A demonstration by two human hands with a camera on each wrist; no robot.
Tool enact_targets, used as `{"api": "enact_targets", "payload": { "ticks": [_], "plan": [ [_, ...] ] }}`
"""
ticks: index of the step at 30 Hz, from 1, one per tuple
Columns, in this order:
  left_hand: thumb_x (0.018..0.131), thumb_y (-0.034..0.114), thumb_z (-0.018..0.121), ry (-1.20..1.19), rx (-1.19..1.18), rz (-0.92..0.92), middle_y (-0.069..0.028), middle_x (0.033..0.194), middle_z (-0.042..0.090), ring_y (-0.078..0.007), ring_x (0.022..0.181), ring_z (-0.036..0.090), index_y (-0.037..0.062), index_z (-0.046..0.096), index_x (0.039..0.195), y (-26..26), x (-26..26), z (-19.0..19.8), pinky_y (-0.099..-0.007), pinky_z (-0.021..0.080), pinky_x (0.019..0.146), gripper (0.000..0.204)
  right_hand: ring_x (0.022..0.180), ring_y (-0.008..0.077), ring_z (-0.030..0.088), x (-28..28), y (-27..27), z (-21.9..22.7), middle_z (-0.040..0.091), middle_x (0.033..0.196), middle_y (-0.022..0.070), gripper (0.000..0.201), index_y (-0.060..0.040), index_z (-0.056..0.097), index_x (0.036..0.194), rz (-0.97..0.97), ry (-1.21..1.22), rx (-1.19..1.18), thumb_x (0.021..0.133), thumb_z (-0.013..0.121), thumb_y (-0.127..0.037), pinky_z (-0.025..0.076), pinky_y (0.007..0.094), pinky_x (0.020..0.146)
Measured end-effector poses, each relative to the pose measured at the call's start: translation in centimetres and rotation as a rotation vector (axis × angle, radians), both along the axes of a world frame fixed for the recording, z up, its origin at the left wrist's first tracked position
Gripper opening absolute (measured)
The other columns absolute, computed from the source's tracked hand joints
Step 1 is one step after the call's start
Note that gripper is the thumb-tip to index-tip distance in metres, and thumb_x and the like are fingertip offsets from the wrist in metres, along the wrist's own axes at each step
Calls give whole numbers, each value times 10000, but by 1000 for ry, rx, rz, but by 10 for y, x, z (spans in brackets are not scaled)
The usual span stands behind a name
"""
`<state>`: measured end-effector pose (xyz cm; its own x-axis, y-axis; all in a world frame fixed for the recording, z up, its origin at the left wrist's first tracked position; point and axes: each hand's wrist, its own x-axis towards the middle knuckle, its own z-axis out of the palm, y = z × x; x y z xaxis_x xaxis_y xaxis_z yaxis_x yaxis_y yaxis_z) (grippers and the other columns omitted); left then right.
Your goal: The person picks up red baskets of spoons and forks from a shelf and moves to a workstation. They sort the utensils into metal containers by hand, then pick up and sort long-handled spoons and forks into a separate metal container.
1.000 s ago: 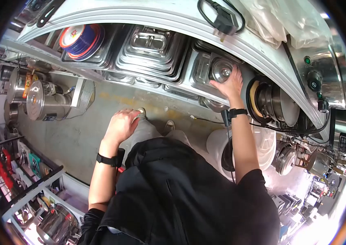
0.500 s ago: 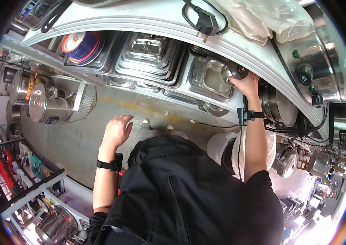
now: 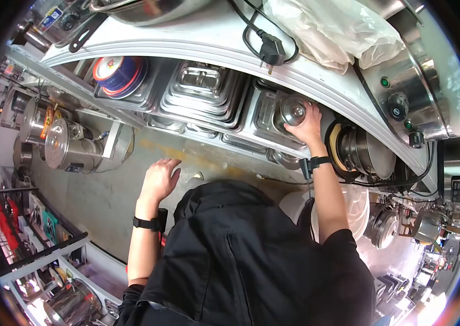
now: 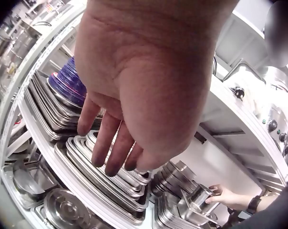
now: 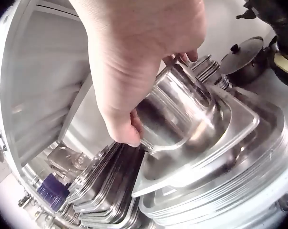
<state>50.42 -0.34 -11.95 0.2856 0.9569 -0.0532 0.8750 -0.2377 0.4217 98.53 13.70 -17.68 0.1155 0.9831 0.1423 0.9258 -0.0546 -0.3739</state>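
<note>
My right hand (image 3: 307,127) grips a shiny cylindrical steel container (image 3: 293,111), its thumb and fingers at opposite sides. In the right wrist view that container (image 5: 177,105) stands inside a squarish steel pan (image 5: 249,119), which lies on a stack of steel trays (image 5: 215,198). Concentric rings show on the container's round top in the head view. Held low over the floor in front of the body, my left hand (image 3: 158,182) has relaxed fingers and holds nothing. Seen from the left wrist, that hand (image 4: 144,86) hangs before stacked trays (image 4: 106,186).
Left along the shelf sit more stacked trays (image 3: 202,103) and blue plates with red rims (image 3: 116,81). Dark-handled pans (image 3: 368,149) are right of my right hand. The upper shelf edge (image 3: 186,57) overhangs them, with a power plug (image 3: 272,51) on top.
My right hand lifted the container off to the right and tilted it, uncovering the pan, then brought it back over the pan. The left hand shifted slightly, its fingers straightening a little.
</note>
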Motion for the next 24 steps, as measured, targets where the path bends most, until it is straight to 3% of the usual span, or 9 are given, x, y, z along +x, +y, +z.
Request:
{"api": "enact_targets", "payload": {
  "ticks": [12, 14, 15, 17, 20, 24],
  "plan": [
    [940, 189, 687, 32, -65, 20, -135, 1121, 746, -348, 1097, 681, 78, 719, 1183, -4, 15, 3, -466, 536, 970, 268, 1458, 466, 367, 5, -13, -27, 323, 1630, 272, 1122, -83, 428, 1551, 28, 11, -31, 649, 954, -493, 372, 515, 1206],
    [943, 193, 684, 35, -65, 17, -135, 1120, 747, -346, 1102, 681, 79, 719, 1184, -4, 17, 2, -466, 535, 971, 270, 1469, 447, 377, 11, -10, -35, 364, 1624, 258, 879, -91, 582, 1449, 7, 21, 64, 727, 911, -469, 362, 510, 1211],
    [943, 193, 684, 35, -63, 16, -135, 1120, 747, -346, 1102, 681, 79, 719, 1184, -4, 18, 2, -466, 535, 971, 270, 1469, 447, 377, 14, -8, -33, 364, 1624, 258, 879, -91, 582, 1449, 6, 21, 66, 727, 911, -469, 362, 510, 1211],
    [944, 195, 684, 35, -61, 7, -135, 1120, 748, -346, 1107, 679, 79, 720, 1185, -5, 20, 3, -464, 534, 973, 270, 1454, 417, 419, 20, -4, -31, 466, 1571, 222, 596, -89, 731, 1261, 4, 98, 91, 787, 872, -421, 364, 507, 1206],
    [943, 197, 685, 34, -45, -4, -139, 1118, 748, -348, 1103, 679, 77, 720, 1182, -7, 24, 2, -462, 534, 972, 269, 1403, 397, 480, 28, 2, -43, 558, 1493, 187, 438, -82, 784, 1128, 73, 114, 185, 796, 865, -356, 390, 490, 1185],
    [942, 200, 687, 25, -38, 2, -145, 1117, 746, -350, 1099, 679, 77, 719, 1179, -10, 26, 1, -463, 534, 971, 269, 1357, 387, 525, 32, 7, -42, 595, 1446, 177, 420, -61, 779, 1112, 71, 199, 233, 788, 870, -312, 440, 463, 1138]
  ]
}}
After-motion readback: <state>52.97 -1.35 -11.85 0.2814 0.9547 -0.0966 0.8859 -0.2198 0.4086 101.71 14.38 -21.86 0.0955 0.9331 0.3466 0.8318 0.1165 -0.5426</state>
